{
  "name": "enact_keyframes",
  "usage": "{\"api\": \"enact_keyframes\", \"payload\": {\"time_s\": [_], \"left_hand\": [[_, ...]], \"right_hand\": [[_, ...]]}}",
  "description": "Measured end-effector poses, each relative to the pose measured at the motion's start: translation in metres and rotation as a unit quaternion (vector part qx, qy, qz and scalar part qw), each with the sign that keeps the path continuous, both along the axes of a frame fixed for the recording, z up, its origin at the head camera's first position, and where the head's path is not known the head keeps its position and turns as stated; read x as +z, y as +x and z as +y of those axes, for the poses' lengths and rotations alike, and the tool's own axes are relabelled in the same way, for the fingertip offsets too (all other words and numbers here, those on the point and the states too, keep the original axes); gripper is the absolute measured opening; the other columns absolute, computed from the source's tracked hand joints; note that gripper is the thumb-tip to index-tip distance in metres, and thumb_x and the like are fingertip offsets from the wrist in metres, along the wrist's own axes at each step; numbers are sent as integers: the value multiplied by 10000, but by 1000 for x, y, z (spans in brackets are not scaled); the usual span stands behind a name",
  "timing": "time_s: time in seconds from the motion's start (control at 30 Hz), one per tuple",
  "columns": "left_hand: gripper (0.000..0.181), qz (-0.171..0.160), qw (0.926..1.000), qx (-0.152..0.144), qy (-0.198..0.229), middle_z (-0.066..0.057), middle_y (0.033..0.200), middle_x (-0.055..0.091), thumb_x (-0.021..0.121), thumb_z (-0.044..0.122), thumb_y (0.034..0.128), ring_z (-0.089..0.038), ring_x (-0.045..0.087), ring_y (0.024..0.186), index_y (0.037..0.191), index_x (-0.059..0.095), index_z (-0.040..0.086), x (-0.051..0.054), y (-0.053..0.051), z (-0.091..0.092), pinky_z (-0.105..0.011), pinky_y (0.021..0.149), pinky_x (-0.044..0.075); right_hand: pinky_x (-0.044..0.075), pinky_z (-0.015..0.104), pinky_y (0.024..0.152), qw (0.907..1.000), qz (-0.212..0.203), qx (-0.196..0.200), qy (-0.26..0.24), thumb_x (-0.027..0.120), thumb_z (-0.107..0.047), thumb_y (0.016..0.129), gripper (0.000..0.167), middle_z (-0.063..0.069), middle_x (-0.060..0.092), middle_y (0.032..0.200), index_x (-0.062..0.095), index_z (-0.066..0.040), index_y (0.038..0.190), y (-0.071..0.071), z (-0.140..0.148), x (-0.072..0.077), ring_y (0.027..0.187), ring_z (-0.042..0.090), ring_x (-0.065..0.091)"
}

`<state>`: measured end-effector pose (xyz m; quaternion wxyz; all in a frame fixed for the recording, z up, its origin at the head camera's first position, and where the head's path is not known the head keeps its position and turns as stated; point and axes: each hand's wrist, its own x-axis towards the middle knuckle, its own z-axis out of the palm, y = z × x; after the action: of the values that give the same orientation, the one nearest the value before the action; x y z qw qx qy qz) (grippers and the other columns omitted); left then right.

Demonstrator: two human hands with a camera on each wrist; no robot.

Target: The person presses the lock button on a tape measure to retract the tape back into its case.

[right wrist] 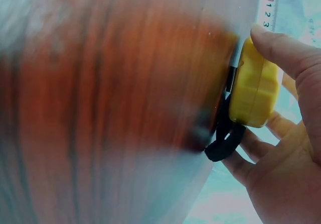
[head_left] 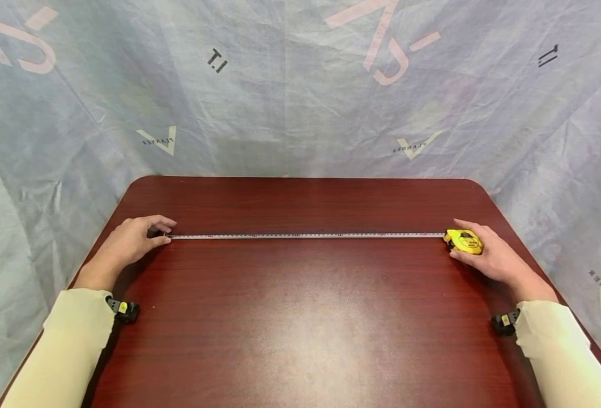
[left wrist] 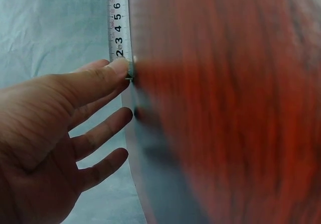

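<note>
Both forearms are extended forward over the table from the near corners, widely separated, with the hands turned inward toward each other. The left hand is placed near the left edge, the right hand near the right edge. A pale sleeve is worn on the left arm, and a small black device is carried at that wrist; the right arm is similarly dressed.

Between the hands, the tape blade is stretched straight across the table. Its end is pinched between the left thumb and fingers; in the left wrist view, the thumb is laid over the blade just below the printed 2, the end hook is seen just beside the thumb tip, and the two lowest fingers are spread apart, clear of the blade.

The yellow tape case is gripped in the right hand, the thumb being set on the near side and a finger extended past the far side. In the right wrist view, a black strap is seen at the case's lower end, and the blade is shown beyond the thumb tip.
</note>
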<state>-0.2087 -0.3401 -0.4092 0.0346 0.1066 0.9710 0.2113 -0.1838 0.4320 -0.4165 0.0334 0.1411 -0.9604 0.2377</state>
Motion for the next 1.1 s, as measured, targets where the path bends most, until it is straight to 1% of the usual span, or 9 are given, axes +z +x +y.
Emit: {"api": "enact_keyframes", "payload": {"time_s": [0.13,0.3,0.4,0.57,0.77,1.1], "left_hand": [[376,36,10000,15,-2,-164,1175,723,741,149,971,-420,608,1162,1331,658,82,0,0,0,-655,965,412],[308,135,9999,15,13,-166,1162,728,746,143,965,-407,622,1141,1267,701,97,0,2,0,-642,962,422],[274,191,9998,16,33,-168,1160,728,747,138,964,-404,626,1130,1235,719,108,0,3,-1,-645,954,424],[263,320,9995,66,39,-159,1145,735,751,123,956,-403,634,1116,1218,729,129,2,4,-1,-647,934,430],[260,336,9993,143,81,-161,1149,735,752,121,955,-408,632,1116,1214,734,139,2,6,-1,-650,929,431],[225,579,9982,82,151,-156,1120,747,776,123,936,-384,660,1074,1157,771,161,1,6,-4,-609,909,460]], "right_hand": [[374,551,869,10000,-10,-32,36,840,-175,886,783,299,482,1341,433,-53,1544,0,0,1,1131,427,492],[388,622,883,9999,-102,-58,77,831,-190,898,734,305,470,1355,469,-51,1522,1,-1,2,1163,464,486],[389,644,886,9998,-134,-48,111,815,-200,915,703,310,458,1358,481,-39,1513,2,-1,3,1172,485,479],[387,650,889,9998,-162,-67,135,795,-219,935,664,307,448,1367,498,-44,1503,2,-2,4,1182,490,475],[389,632,876,9999,-102,-27,122,801,-200,929,645,303,462,1345,520,-45,1489,2,-2,3,1167,482,480],[387,628,863,9997,-181,-77,148,770,-216,957,620,291,441,1346,516,-53,1498,4,-3,6,1144,472,477]]}}
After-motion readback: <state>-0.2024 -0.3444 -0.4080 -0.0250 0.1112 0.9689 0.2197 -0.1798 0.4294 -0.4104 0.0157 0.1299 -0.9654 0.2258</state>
